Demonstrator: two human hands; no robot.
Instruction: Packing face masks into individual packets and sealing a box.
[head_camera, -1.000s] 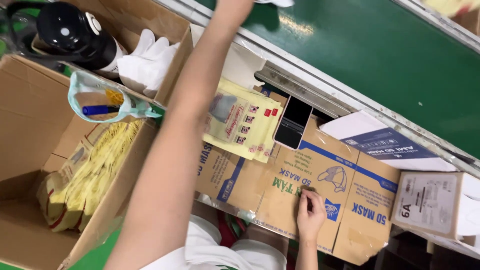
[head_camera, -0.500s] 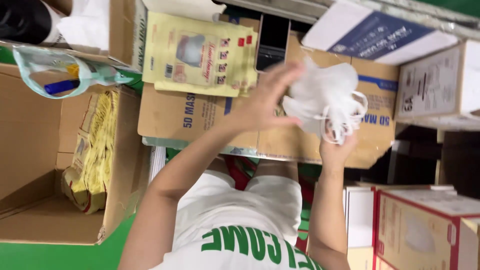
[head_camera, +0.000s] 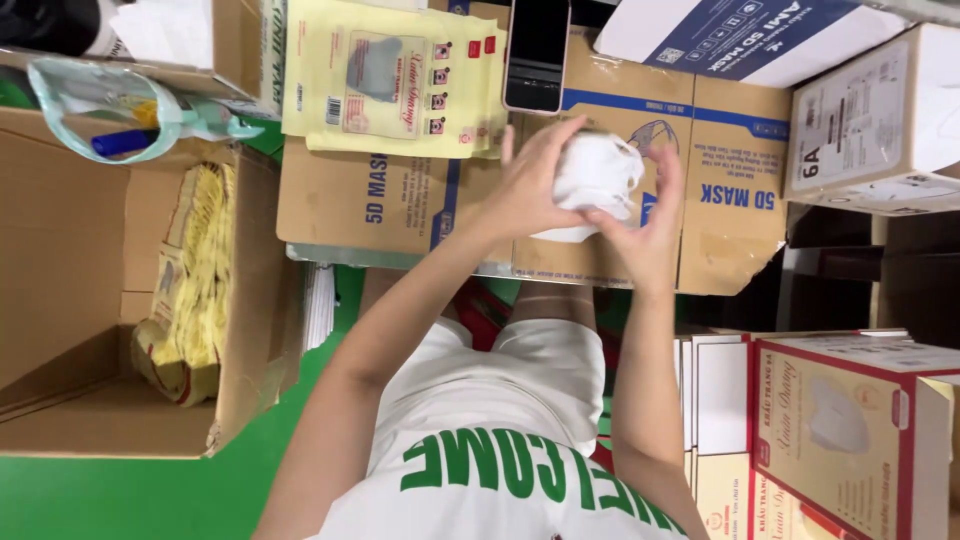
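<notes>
Presently: both hands cupped around a stack of white masks (head_camera: 592, 180) over the flattened cardboard box (head_camera: 640, 215).

Left hand (head_camera: 530, 185) wraps the stack's left side, fingers curled over its top. Right hand (head_camera: 650, 225) presses against its right and lower edge. Yellow mask pouches (head_camera: 390, 80) lie just left, a black phone (head_camera: 537, 55) beside them. Open carton (head_camera: 110, 300) far left holds more yellow pouches.

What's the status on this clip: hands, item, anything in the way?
Left hand and right hand both clasp a stack of white masks. Held above flattened cardboard box. Nothing between the hands.
</notes>
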